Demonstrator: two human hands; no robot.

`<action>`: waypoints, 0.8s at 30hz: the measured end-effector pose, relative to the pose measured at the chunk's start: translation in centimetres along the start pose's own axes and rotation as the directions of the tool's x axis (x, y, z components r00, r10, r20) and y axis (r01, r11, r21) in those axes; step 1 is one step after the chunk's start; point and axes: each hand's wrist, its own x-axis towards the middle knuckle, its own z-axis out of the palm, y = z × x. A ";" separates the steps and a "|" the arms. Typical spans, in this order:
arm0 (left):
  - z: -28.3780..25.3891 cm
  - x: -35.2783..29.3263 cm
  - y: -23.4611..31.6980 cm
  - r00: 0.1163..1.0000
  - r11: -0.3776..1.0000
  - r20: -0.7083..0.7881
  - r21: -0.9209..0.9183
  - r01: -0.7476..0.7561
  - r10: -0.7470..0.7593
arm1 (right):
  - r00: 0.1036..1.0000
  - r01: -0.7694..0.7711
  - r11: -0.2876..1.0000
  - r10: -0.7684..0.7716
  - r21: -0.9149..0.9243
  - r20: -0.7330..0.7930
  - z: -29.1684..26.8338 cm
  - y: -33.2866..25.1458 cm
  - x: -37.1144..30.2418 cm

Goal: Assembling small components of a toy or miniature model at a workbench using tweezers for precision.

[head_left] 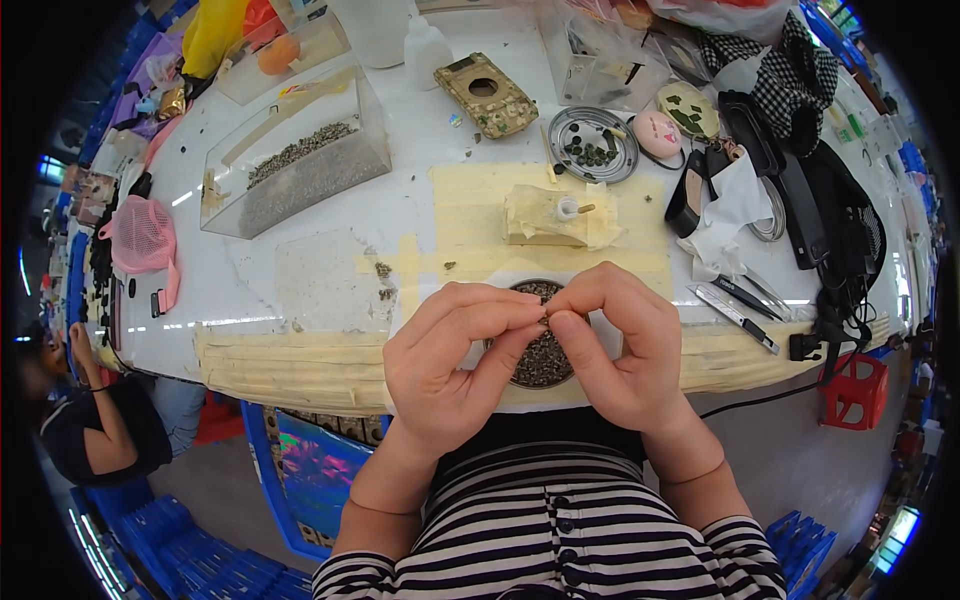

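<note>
My left hand (460, 360) and my right hand (622, 345) meet at the fingertips near the table's front edge. Thumb and forefinger are pinched on each side, around something too small to name. Right beneath them is a round dish (513, 376) filled with tiny grey-brown pieces (541, 362), partly covered by my fingers. Just beyond my hands stands a block wrapped in cream masking tape (545, 220), with a small white cup (568, 207) on top and a thin brown stick in it. A camouflage-painted model tank hull (487, 95) lies farther back.
A clear bin (297, 205) of small grey parts stands at left, near a pink mesh bag (143, 235). Back right are a round dish (628, 150) of dark green pieces, a utility knife (735, 318) and tweezers (768, 292). Another person (110, 430) sits at far left.
</note>
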 end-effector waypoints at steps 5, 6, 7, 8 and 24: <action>-0.1 0.0 0.0 1.000 0.999 0.009 -0.034 0.023 -0.023 | 0.997 -0.072 0.995 0.070 0.074 0.035 -0.1 -0.1 -0.1; -0.2 0.0 0.0 1.000 0.999 0.011 -0.037 0.022 -0.021 | 0.996 -0.083 0.993 0.080 0.087 0.040 -0.1 -0.2 -0.1; -0.2 0.0 0.0 1.000 0.999 0.012 -0.045 0.025 -0.025 | 0.995 -0.094 0.991 0.089 0.101 0.045 -0.1 -0.2 -0.1; -0.2 0.0 -0.1 1.000 0.998 0.013 -0.053 0.029 -0.029 | 0.994 -0.100 0.989 0.094 0.110 0.054 -0.1 -0.1 0.0; 0.4 0.0 -0.1 0.987 0.968 0.010 0.190 -0.162 0.163 | 0.986 0.130 0.975 -0.146 -0.178 -0.081 0.2 0.4 0.0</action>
